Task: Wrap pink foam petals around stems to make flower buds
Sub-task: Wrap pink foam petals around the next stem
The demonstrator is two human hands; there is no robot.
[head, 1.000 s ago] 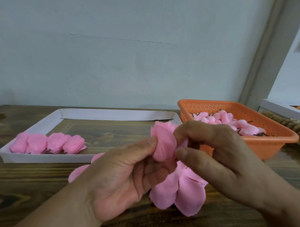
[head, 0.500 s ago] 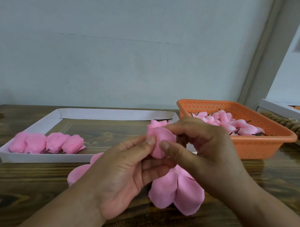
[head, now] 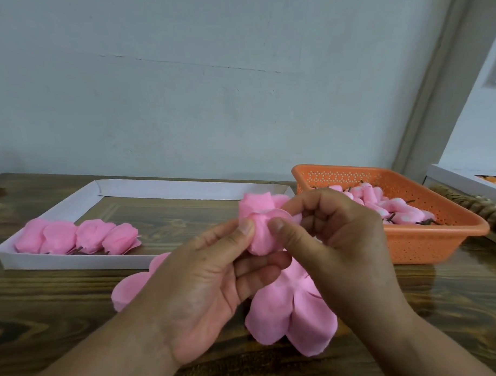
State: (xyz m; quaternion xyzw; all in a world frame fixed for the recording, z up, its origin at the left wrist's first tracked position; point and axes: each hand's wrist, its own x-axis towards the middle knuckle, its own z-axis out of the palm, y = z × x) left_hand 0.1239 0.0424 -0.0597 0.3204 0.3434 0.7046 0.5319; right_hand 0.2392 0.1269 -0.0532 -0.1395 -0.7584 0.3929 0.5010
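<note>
From over the person's shoulder, both hands meet above the dark, grained wooden table (head: 48,293). The left hand (head: 205,287) and right hand (head: 336,241) pinch a soft pink foam bud (head: 261,229) between thumbs and curled fingers, its rounded petal folded matte and smooth. Loose flat petals (head: 291,321) hang beneath the hands, just over the table. Four finished buds (head: 77,236) lie in a row in the shallow white paper tray (head: 75,262) at left. A perforated orange plastic basket (head: 428,237) at right holds a heap of pale pink pieces (head: 393,208) on dark stems.
</note>
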